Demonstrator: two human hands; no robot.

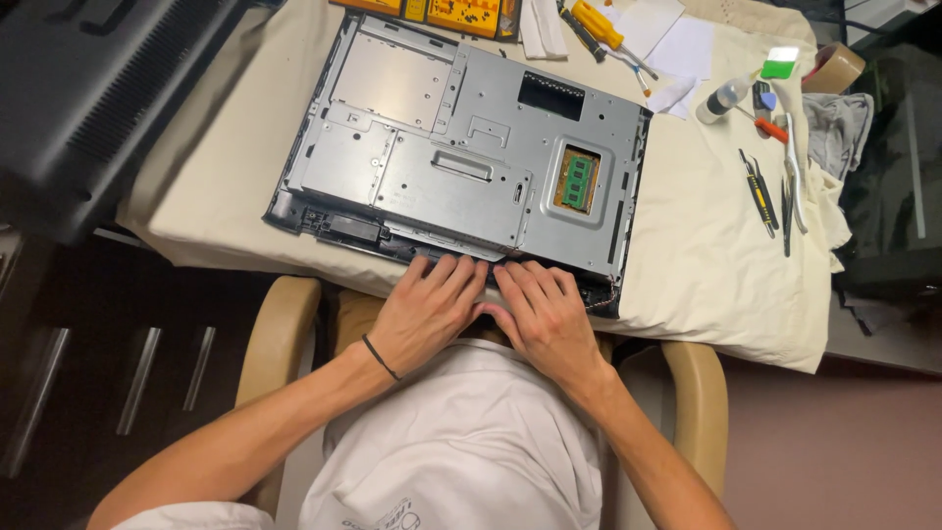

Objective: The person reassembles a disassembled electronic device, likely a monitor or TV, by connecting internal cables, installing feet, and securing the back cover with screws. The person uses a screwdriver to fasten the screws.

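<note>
Head view: your left hand (429,312) and right hand (542,316) lie open, fingers spread, gripping nothing, pressing the chassis (461,147) near edge on the cloth (706,255). Keep pressure even along the black bezel (334,228); mind the exposed memory stick (578,181).

Warm, fairly bright light fell from above on the cloth-covered worktop (687,226), and the metal chassis (461,147) on it showed soft glare without harsh reflections. Left of the chassis the room sank into dim shadow. Focus was sharp throughout, with slight wide-angle stretching toward the corners.
</note>
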